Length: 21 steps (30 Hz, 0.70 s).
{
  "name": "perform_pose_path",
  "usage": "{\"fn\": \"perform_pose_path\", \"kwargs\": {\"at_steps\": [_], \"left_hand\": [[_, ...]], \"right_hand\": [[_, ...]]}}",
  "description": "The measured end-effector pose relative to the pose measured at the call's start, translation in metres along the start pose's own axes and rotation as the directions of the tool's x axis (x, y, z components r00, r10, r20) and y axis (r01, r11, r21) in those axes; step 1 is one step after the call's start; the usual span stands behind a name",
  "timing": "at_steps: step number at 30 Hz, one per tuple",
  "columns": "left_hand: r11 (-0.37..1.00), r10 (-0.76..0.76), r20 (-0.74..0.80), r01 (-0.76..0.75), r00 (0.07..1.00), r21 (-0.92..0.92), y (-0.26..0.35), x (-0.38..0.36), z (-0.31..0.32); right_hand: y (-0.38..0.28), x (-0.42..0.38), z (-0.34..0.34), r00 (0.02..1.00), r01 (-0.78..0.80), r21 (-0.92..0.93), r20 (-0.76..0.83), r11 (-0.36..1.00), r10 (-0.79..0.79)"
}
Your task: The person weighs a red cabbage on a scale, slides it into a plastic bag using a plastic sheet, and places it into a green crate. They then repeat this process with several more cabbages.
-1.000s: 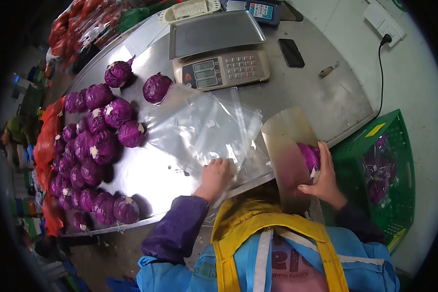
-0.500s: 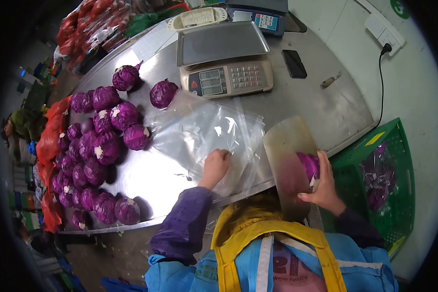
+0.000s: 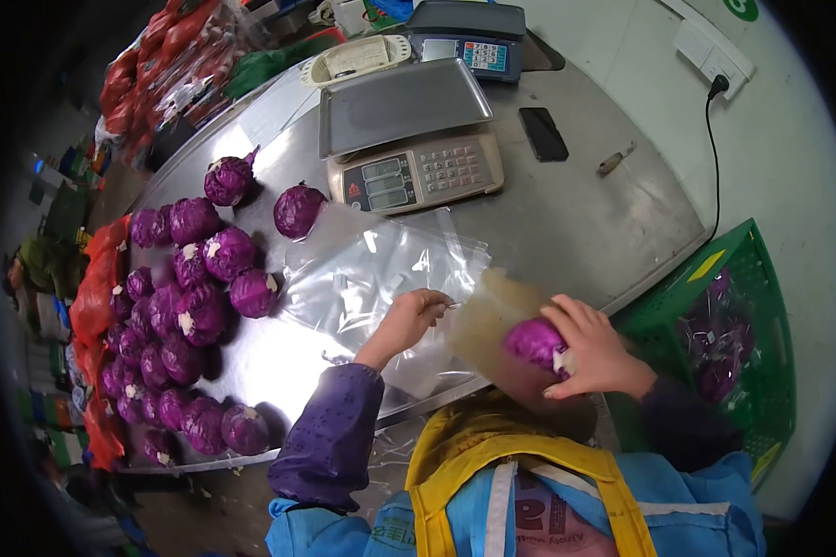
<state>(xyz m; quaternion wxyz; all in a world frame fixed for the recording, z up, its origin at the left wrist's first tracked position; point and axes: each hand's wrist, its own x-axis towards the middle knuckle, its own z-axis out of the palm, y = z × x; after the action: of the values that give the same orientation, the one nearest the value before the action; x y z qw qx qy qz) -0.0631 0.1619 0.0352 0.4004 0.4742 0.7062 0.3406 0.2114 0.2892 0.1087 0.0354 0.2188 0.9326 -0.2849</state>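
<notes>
Two hands are at work: the right hand (image 3: 599, 355) grips one side of a purple cabbage (image 3: 535, 343), its palm covering part of it. Left of that grip, a tan translucent sheet (image 3: 489, 311) is blurred, its lower end hard to trace. The left hand (image 3: 407, 321) presses thumb and forefinger together over clear plastic bags (image 3: 372, 269); what it pinches is too small to tell. Right of both grips, glare obscures wrapped cabbages (image 3: 718, 339) inside a green crate (image 3: 769, 334).

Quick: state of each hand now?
Left hand: fingers pinched, apparently on the edge of a clear bag.
Right hand: curled around a purple cabbage.
</notes>
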Motion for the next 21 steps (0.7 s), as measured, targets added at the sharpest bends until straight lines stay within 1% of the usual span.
{"fn": "perform_pose_path", "kwargs": {"at_steps": [2,3,4,6,7,8,9,10,12,13,14,15,16,18,20,21], "left_hand": [[1.0,0.01,0.029,-0.009,1.0,-0.027,0.011,-0.001,-0.006],[0.998,0.017,0.055,-0.014,0.998,-0.057,0.016,-0.002,-0.009],[0.998,0.015,0.059,-0.012,0.998,-0.054,0.018,-0.004,-0.012],[1.0,-0.029,0.089,0.029,0.996,-0.003,0.022,-0.005,-0.017],[1.0,-0.029,0.088,0.029,0.996,-0.001,0.021,-0.005,-0.016],[1.0,0.0,0.034,0.001,0.999,-0.024,0.021,-0.005,-0.014],[0.999,0.029,-0.016,-0.03,0.999,-0.045,0.023,-0.003,-0.012],[0.999,0.033,-0.008,-0.033,0.999,-0.043,0.026,-0.001,-0.011],[1.0,0.016,0.136,-0.014,0.991,-0.013,0.044,-0.002,-0.009],[0.998,0.063,0.118,-0.066,0.991,0.019,0.042,-0.001,-0.007],[0.997,0.066,0.123,-0.069,0.99,0.021,0.043,0.0,-0.009],[0.996,0.035,0.111,-0.043,0.993,0.077,0.045,0.0,-0.012],[0.991,0.005,0.099,-0.018,0.995,0.134,0.046,0.0,-0.015],[0.989,0.031,0.107,-0.046,0.994,0.143,0.053,-0.001,-0.017],[0.989,0.014,0.143,-0.034,0.99,0.143,0.066,0.0,-0.021],[0.986,0.033,0.148,-0.056,0.988,0.156,0.072,0.002,-0.021]], "right_hand": [[-0.011,0.002,-0.001,0.986,0.164,-0.189,0.066,0.968,-0.154],[-0.012,0.003,-0.002,0.983,0.179,-0.178,0.069,0.968,-0.169],[-0.009,0.004,-0.003,0.984,0.177,-0.173,0.067,0.969,-0.167],[0.001,0.006,-0.004,0.995,0.079,-0.047,0.066,0.996,-0.076],[0.004,0.005,-0.003,0.995,0.093,-0.032,0.045,0.995,-0.091],[0.002,0.004,-0.002,0.995,0.094,-0.031,0.042,0.995,-0.092],[-0.002,0.003,0.0,0.992,0.126,-0.093,0.035,0.988,-0.123],[-0.005,0.002,0.001,0.988,0.152,-0.154,0.03,0.976,-0.149],[-0.003,0.003,0.003,0.994,0.114,-0.142,0.015,0.983,-0.113],[0.0,0.005,0.003,0.999,0.032,-0.076,0.011,0.997,-0.031],[0.002,0.006,0.002,0.999,-0.048,-0.009,0.012,0.999,0.048],[-0.001,0.006,0.001,0.998,-0.061,-0.041,0.007,0.997,0.061],[-0.005,0.007,0.003,0.998,-0.067,-0.034,0.001,0.997,0.067],[-0.012,0.009,0.01,0.999,-0.031,-0.167,-0.019,0.986,0.028],[-0.014,0.011,0.014,0.999,-0.025,-0.171,-0.039,0.985,0.018],[-0.015,0.013,0.014,0.999,-0.037,-0.179,-0.034,0.983,0.031]]}}
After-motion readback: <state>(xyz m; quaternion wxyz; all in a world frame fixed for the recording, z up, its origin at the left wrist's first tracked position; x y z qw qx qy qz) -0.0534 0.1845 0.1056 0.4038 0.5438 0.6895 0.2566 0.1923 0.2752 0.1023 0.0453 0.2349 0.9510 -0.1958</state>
